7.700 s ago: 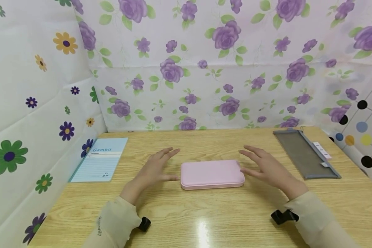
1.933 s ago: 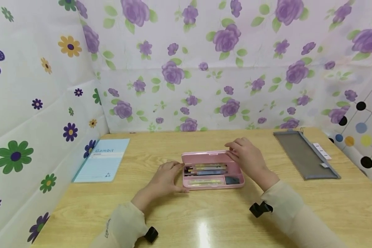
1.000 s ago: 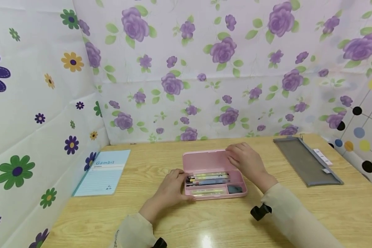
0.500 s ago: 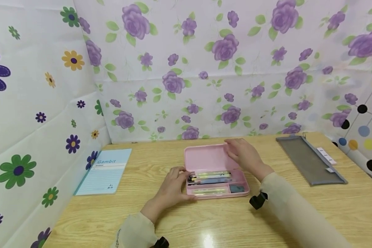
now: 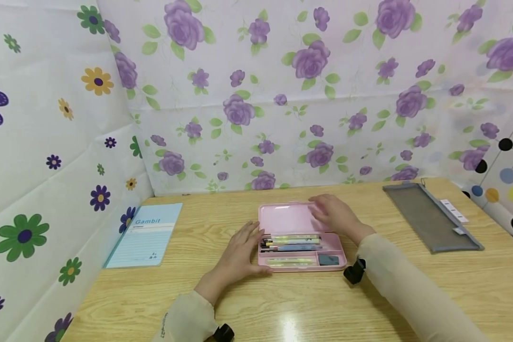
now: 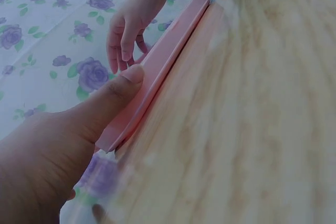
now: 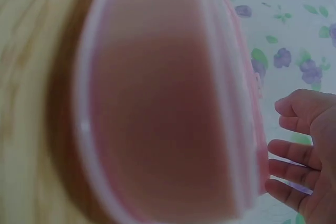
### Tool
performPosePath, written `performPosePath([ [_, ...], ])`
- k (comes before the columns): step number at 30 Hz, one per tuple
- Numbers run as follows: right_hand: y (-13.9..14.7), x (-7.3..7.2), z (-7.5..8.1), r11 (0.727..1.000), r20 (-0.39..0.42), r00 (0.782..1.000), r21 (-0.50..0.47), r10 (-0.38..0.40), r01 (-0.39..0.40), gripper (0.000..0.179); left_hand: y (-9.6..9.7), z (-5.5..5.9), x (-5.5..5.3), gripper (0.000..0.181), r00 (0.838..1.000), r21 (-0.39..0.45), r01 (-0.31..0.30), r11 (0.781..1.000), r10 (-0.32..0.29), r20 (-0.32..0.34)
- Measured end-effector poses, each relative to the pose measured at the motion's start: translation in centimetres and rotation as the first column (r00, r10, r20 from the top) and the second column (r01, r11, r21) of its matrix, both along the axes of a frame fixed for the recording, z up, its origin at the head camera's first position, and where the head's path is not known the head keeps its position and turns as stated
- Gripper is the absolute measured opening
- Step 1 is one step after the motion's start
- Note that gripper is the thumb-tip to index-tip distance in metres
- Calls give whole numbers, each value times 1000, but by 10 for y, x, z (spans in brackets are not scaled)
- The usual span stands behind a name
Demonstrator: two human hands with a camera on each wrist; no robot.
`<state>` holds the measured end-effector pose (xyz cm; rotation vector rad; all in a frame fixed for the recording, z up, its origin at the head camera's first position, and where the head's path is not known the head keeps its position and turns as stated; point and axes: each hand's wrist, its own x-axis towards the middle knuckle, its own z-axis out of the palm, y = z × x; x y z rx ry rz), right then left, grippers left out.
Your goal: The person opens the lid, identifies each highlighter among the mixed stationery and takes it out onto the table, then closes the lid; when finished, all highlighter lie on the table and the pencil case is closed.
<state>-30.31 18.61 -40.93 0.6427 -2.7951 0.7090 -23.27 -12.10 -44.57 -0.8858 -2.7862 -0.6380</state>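
A pink pencil case (image 5: 301,269) lies on the wooden table with its lid (image 5: 286,217) tilted far back. Several pens (image 5: 292,241) fill the rear compartment. In front are yellowish sticks (image 5: 290,261) and a dark grey-blue block (image 5: 328,259) in a small compartment. My left hand (image 5: 235,259) holds the case's left end, thumb at the front edge and fingers toward the back; the thumb (image 6: 123,85) shows on the pink side in the left wrist view. My right hand (image 5: 337,216) is at the lid's right end; its loosely bent fingers (image 7: 294,169) touch the lid's edge.
A light blue notebook (image 5: 147,232) lies at the table's left. To the right are a grey mesh zip pouch (image 5: 429,216) and a white strip (image 5: 454,210) beside it. Flower-patterned sheets (image 5: 282,128) stand behind and at the sides.
The pencil case was closed with both hands apart from it; its lid has since swung up and back with the right hand. Over the last half second the lid has tipped further back.
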Motion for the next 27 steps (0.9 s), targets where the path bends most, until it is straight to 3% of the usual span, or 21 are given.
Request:
performPosePath([
  [4, 0, -5, -5, 1000, 29, 999, 9, 14, -14, 40, -2, 0, -2, 105, 998, -4, 13, 1000, -12, 68],
  [8, -2, -8, -10, 999, 45, 999, 33, 20, -22, 39, -4, 1, -4, 104, 995, -23, 22, 999, -20, 95],
  [16, -3, -6, -21, 996, 100, 994, 72, 45, -52, 39, -3, 3, -5, 98, 993, -83, 46, 995, -36, 115],
  [21, 0, -4, -23, 996, 94, 994, 68, 51, -57, 38, -4, 3, -6, 97, 991, -82, 55, 995, -44, 129],
  [27, 4, -4, -21, 998, 67, 997, 44, 49, -52, 39, -2, 2, -9, 96, 995, -86, 52, 995, -43, 94],
])
